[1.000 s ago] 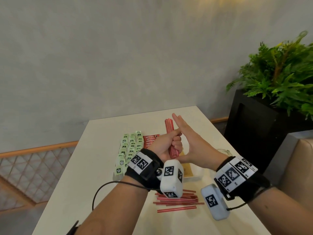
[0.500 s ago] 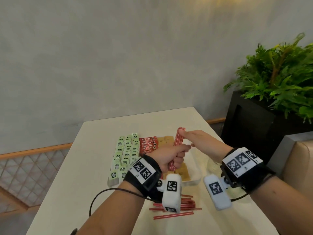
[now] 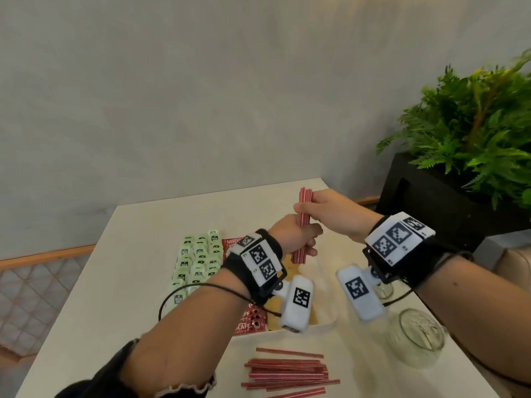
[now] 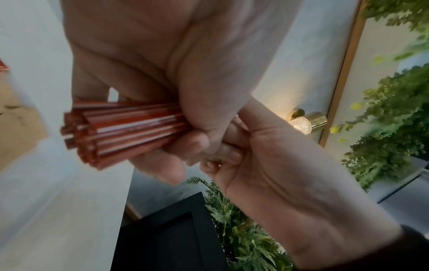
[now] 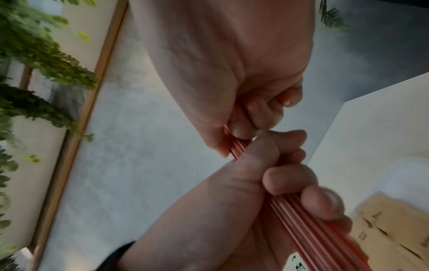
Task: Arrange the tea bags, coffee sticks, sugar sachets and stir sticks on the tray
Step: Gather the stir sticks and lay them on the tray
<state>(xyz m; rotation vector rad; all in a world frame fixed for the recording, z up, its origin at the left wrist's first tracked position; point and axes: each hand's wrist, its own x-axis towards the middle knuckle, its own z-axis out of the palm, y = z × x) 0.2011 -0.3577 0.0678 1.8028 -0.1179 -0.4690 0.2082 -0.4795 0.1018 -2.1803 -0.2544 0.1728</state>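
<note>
While the left hand [image 3: 290, 239] fists the stir-stick bundle [image 3: 302, 225] mid-frame above the tray [image 3: 330, 317], the right hand [image 3: 324, 208] pinches its top. Light, stiff and likely slick, the sticks may slide apart; best gripped mid-length.

Glossy red striped plastic stir sticks [image 3: 304, 225], matt smooth pale table [image 3: 138, 254], clear glass jar [image 3: 415, 337]
</note>
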